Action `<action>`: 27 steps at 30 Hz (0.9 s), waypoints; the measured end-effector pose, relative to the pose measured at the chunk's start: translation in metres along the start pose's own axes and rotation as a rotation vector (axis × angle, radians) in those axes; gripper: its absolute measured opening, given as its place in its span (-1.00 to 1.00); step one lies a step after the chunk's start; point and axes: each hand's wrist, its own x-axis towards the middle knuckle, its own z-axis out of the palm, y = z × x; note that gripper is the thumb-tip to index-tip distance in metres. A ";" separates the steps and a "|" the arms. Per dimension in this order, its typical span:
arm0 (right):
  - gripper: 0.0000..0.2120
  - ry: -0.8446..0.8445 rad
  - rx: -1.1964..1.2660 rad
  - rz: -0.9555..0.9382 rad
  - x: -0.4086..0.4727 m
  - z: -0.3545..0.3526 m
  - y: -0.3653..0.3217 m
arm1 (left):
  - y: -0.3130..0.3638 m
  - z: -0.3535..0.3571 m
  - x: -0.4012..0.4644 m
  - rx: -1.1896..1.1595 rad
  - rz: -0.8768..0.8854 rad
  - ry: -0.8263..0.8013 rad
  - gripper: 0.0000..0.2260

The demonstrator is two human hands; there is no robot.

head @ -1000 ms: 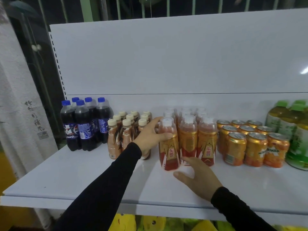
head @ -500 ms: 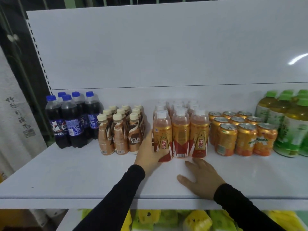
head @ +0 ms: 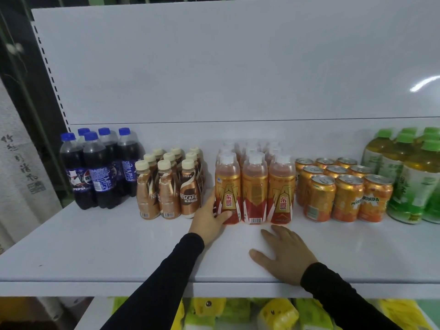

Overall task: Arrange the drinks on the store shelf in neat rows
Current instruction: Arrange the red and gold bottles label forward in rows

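Since the earlier frames the left hand [head: 210, 219] has slid from the cap of the front-left orange-and-red plastic energy-drink bottle [head: 227, 190] down to its base, and the right hand [head: 287, 254] has eased back from the bottles toward the shelf edge. Left hand: thumb across the bottle's lower front, the other fingers hidden round its left side, grasping it. Right hand: fingers straight and spread, flat on the white metal shelf [head: 95, 246], holding nothing. The gripped bottle stands upright at the left end of the front row of the energy-drink block [head: 254, 184], touching its neighbour. Flanking stock: brown cream-capped coffee bottles [head: 167, 186] just to the left; orange soda cans [head: 342, 192] just to the right; dark blue-capped cola bottles [head: 100, 167] far left; green-capped tea bottles [head: 414, 172] far right. Step in hand, by judgement: squaring this front-row bottle with its row. The next move likely calls for a small nudge at the base, keeping the bottle upright and clear of the coffee bottles.
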 end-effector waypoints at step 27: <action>-0.49 0.236 0.402 -0.030 0.001 -0.026 0.014 | 0.152 -0.012 0.066 0.873 0.242 -0.173 -0.53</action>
